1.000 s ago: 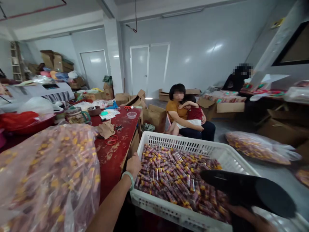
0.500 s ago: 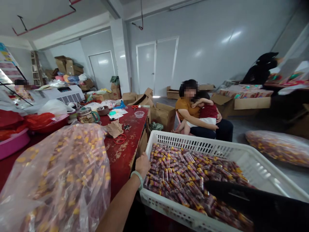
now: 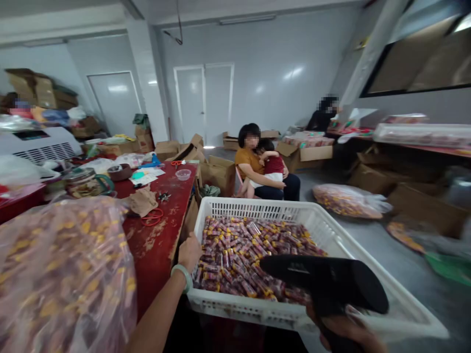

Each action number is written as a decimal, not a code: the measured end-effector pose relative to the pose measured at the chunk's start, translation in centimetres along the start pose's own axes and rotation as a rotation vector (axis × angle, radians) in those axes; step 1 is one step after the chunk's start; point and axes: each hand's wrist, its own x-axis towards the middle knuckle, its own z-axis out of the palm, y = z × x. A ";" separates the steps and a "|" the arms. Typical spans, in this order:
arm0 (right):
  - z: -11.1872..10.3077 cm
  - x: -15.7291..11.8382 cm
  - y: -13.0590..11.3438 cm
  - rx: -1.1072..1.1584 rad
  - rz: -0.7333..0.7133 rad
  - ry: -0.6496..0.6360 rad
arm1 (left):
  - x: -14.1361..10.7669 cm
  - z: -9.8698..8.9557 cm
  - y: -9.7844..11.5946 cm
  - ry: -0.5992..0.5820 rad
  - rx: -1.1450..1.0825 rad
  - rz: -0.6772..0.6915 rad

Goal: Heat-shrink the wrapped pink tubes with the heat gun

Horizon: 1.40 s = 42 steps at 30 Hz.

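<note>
A white plastic crate [image 3: 257,264] sits right in front of me, heaped with small shiny tubes in red and gold wrappers [image 3: 253,260], lying every which way. It stands lower than the red work surface [image 3: 158,245] and just beside it. My right grip [image 3: 342,331] is clenched around a black hot-air blower [image 3: 324,282], which I hold over the near right part of the crate, with its nozzle end pointing left across the tubes. My left grip [image 3: 189,252] is at the crate's left rim, with a pale green bangle [image 3: 182,277] on my wrist. The fingers are curled, but I cannot tell whether they are clamped on the rim or only resting there

A big clear plastic bag of the same tubes [image 3: 62,279] bulges up at my left, against the surface. On the surface lie a crumpled brown paper bag [image 3: 143,202], a loop of red cord [image 3: 152,217], a few keys [image 3: 164,197], a clear plastic bowl [image 3: 183,174] and a glass jar [image 3: 84,182]. Another filled bag [image 3: 348,201] lies on the floor beyond the crate. Past it, a seated person [image 3: 250,166] holds a smaller person close, cardboard boxes [image 3: 217,176] stand around, and another person [image 3: 324,117] is at a far table
</note>
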 end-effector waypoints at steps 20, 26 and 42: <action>-0.8 -5.0 -1.2 0.077 0.090 0.254 | 1.2 -0.3 -0.2 -0.026 0.087 0.029; -1.5 -4.8 -2.4 0.057 0.016 0.197 | 1.4 -0.4 -0.3 -0.027 0.107 0.053; 7.4 7.0 -5.3 0.130 -0.003 -0.138 | 2.3 -0.4 0.3 -0.069 0.173 0.092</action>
